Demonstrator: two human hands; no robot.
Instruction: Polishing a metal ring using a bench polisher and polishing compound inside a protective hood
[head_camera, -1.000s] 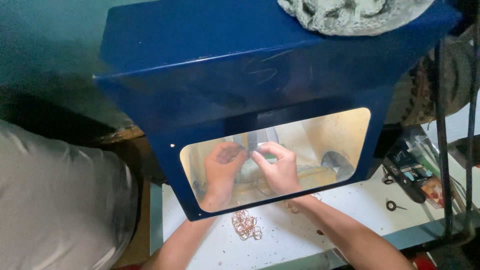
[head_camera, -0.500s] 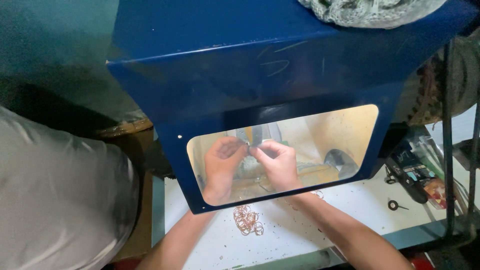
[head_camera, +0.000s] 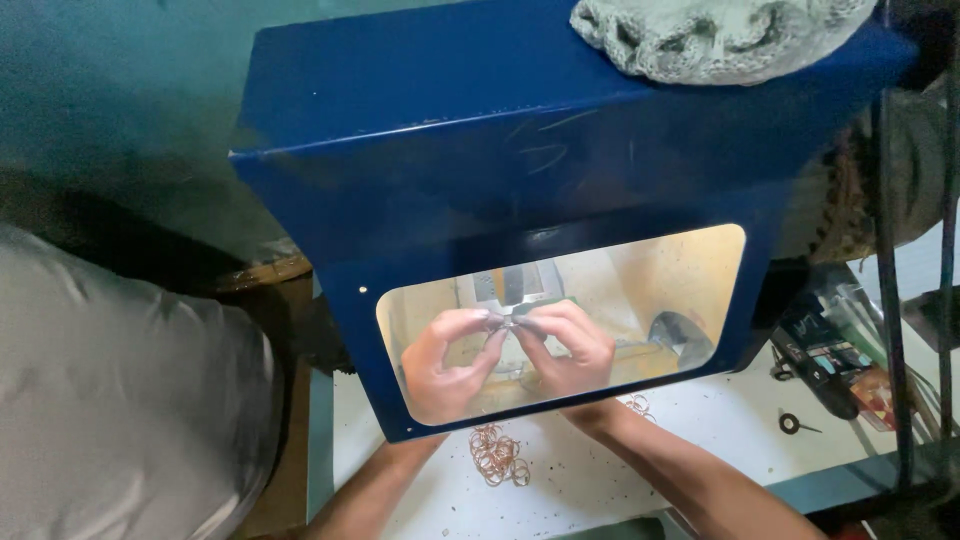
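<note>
We are working with both hands inside the blue hood (head_camera: 520, 130), seen through its clear window (head_camera: 690, 270). Our left hand (head_camera: 445, 365) is curling its fingers inward, thumb and forefinger pinching together on a small metal piece (head_camera: 510, 322). Our right hand (head_camera: 565, 345) is meeting it from the other side, fingertips closing on the same piece beneath a grey metal post (head_camera: 515, 285). A pile of thin copper rings (head_camera: 497, 455) is lying on the white table (head_camera: 700, 420), just outside the hood between our forearms.
</note>
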